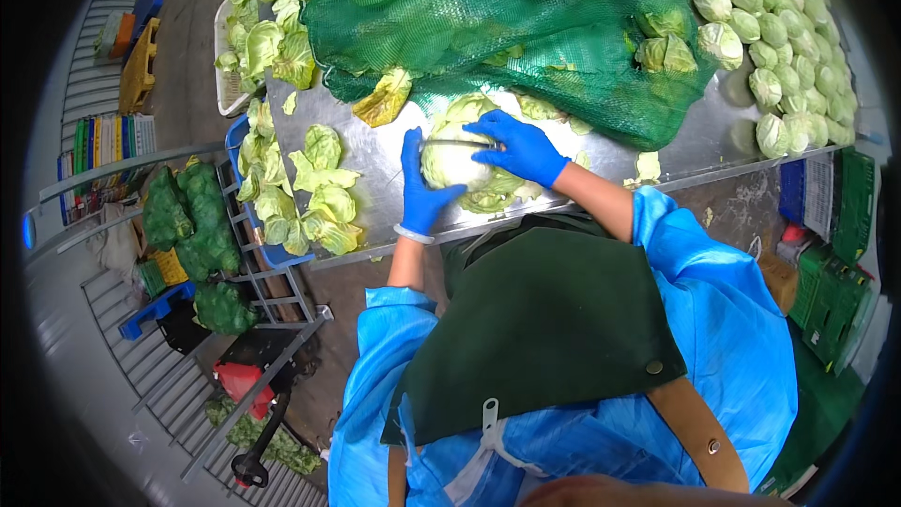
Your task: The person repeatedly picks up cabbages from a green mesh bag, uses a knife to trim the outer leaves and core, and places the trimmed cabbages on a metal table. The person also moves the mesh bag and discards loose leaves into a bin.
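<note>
A pale green cabbage head [454,158] rests on the steel table [380,176] in front of me, with loose leaves around it. My left hand [424,179], in a blue glove, is spread against the cabbage's left side, its thumb along the lower edge. In a blue glove too, my right hand [519,148] grips a knife [461,144], whose thin blade lies across the top of the cabbage. The knife's handle is mostly hidden in the hand. Trimmed leaves [486,198] lie under and beside the cabbage, close to the table's near edge.
A green mesh sack [521,21] of cabbages lies just beyond my hands. Many cabbage heads [788,42] are piled at the right. Loose leaves [327,186] lie at the left, by a blue crate [281,257] and a white basket [229,95] with more leaves. A metal rail [267,373] stands lower left.
</note>
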A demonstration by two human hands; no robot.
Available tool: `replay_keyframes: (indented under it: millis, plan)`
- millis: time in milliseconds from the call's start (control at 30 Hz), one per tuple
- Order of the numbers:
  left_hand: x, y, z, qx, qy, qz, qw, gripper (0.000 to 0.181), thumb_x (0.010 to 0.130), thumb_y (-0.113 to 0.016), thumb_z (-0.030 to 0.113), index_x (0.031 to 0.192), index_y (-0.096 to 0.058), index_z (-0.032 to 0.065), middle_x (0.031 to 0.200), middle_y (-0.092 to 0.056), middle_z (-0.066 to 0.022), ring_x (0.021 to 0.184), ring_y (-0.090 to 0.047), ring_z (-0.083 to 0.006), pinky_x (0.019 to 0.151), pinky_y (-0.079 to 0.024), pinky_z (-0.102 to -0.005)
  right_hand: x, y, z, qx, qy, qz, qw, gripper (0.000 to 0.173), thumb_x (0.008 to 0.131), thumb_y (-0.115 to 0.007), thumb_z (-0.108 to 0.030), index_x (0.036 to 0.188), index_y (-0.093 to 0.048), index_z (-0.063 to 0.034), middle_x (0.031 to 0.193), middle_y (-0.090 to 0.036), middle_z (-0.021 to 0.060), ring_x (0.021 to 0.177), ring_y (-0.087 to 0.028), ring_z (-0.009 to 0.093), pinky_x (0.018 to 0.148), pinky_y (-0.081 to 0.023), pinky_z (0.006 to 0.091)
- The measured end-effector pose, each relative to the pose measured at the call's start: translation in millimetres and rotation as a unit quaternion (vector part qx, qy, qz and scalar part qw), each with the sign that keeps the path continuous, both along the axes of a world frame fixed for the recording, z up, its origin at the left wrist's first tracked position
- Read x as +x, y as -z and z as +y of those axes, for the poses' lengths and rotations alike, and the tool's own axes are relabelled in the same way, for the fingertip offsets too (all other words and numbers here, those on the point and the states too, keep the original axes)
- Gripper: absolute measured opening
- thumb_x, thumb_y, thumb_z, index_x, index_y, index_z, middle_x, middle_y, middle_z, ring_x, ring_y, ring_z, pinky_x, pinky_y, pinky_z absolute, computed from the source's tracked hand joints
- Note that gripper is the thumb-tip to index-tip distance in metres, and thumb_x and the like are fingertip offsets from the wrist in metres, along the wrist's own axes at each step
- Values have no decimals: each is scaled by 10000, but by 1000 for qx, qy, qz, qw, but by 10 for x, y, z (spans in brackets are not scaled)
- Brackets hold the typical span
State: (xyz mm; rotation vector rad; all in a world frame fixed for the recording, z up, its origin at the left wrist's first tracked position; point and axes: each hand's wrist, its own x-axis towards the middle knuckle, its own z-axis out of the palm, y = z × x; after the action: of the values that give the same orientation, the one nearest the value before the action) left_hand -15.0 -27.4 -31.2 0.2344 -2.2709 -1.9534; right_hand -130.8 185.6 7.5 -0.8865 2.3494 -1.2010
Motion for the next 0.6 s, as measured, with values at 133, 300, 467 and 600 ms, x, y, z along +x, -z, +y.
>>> replay_keyframes:
  millis: [133, 300, 467, 600]
  plan:
    - [-110, -146, 251, -191, -81, -42, 977, 1126, 660, -912, 219, 1536, -241, -7, 1527, -330, -213, 1383, -391, -342, 1143, -359, -433, -179, 53, -53, 30, 60, -70, 995, 470, 899, -712, -398, 1277, -641, -129, 1147, -660, 122, 945, -664, 311, 847, -523, 398]
    - [-322, -309, 448, -208, -141, -141, 958, 1172, 616, -924, 391, 1486, -293, -75, 1411, -429, -299, 1305, -452, -423, 1077, -406, -468, -148, 39, -64, 38, 12, 29, 999, 388, 977, -592, -337, 1336, -612, -193, 1195, -640, 117, 967, -674, 325, 797, -552, 416]
    - [-500, -479, 488, -276, -122, -198, 932, 1122, 609, -907, 409, 1452, -340, -66, 1326, -489, -281, 1220, -517, -430, 979, -477, -488, -94, -177, -181, 134, -29, 189, 972, 430, 955, -571, -232, 1384, -564, -254, 1188, -628, 91, 818, -692, 307, 633, -562, 419]
    - [-570, -549, 646, -353, -89, -228, 903, 1134, 627, -879, 454, 1498, -306, 9, 1356, -461, -282, 1182, -509, -472, 942, -486, -519, -336, 42, -248, 182, 54, 187, 964, 425, 928, -579, -203, 1352, -571, -233, 1140, -630, 111, 794, -691, 320, 613, -558, 416]
